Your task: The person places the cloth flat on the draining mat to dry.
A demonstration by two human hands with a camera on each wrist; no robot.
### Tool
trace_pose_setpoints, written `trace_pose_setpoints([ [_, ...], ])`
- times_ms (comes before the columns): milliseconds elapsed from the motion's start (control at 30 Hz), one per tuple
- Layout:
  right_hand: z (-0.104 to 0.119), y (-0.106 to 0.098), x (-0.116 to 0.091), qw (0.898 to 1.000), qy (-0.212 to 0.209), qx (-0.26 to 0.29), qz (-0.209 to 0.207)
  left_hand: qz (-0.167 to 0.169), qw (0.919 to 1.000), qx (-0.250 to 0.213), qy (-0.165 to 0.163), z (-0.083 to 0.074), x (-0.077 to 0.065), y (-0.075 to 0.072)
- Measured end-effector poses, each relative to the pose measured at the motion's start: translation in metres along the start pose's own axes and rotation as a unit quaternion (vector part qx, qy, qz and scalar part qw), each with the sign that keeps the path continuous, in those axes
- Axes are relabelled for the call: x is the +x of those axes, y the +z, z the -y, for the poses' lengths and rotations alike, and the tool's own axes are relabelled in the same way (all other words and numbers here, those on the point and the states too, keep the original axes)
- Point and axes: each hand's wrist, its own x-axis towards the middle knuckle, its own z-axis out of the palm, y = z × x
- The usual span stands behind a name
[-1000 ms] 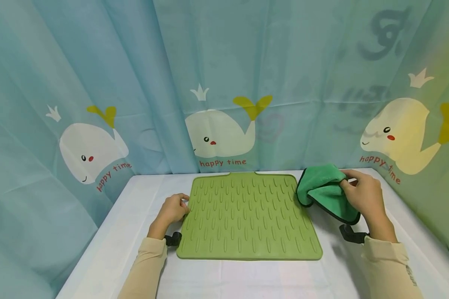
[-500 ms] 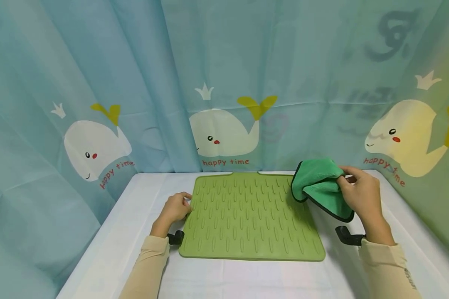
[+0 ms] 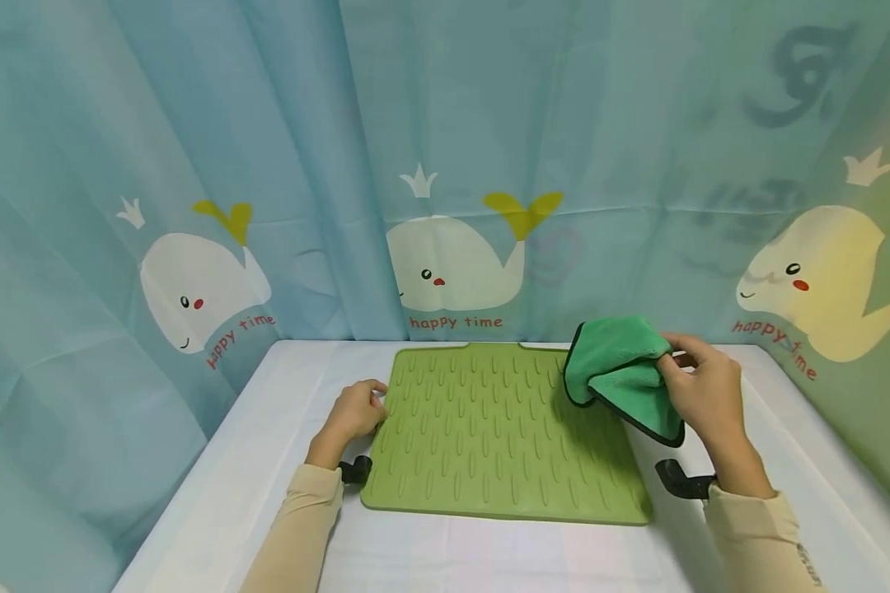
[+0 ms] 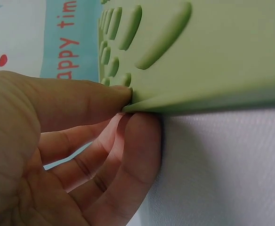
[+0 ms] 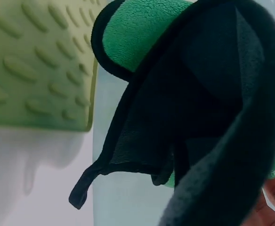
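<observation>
A flat green ridged drying mat [image 3: 489,436] lies on the white-covered table. At its left edge my left hand [image 3: 356,410] pinches the rim; the left wrist view has the thumb [image 4: 85,101] on top of the mat [image 4: 222,56] and the index finger [image 4: 144,141] below its edge. My right hand [image 3: 706,391] holds a green cloth [image 3: 615,354] with black trim, bunched between thumb and fingers over the mat's right side. The cloth's dark grey underside [image 5: 161,94] and a small black hanging loop [image 5: 79,192] fill the right wrist view, mostly hiding the right hand.
A white cloth covers the table [image 3: 445,560]. Pale blue curtains [image 3: 608,123] with printed whales close off the back and both sides, right behind the mat's far edge. Each wrist wears a black mount, one of them by the right sleeve [image 3: 684,481].
My right hand has carried the green cloth leftward, further over the mat's right side. The left hand stays on the mat's left edge, and the head view has turned slightly left.
</observation>
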Motion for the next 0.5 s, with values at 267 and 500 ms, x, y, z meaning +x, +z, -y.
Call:
trace_pose_setpoints([
  [267, 0.015, 0.018, -0.007, 0.999, -0.028, 0.033, 0.012, -0.010, 0.9999, 0.012, 0.000, 0.000, 0.001, 0.002],
  [500, 0.026, 0.042, -0.021, 0.996, -0.051, 0.070, 0.014, -0.011, 0.9997, 0.020, -0.001, 0.000, 0.002, 0.001],
])
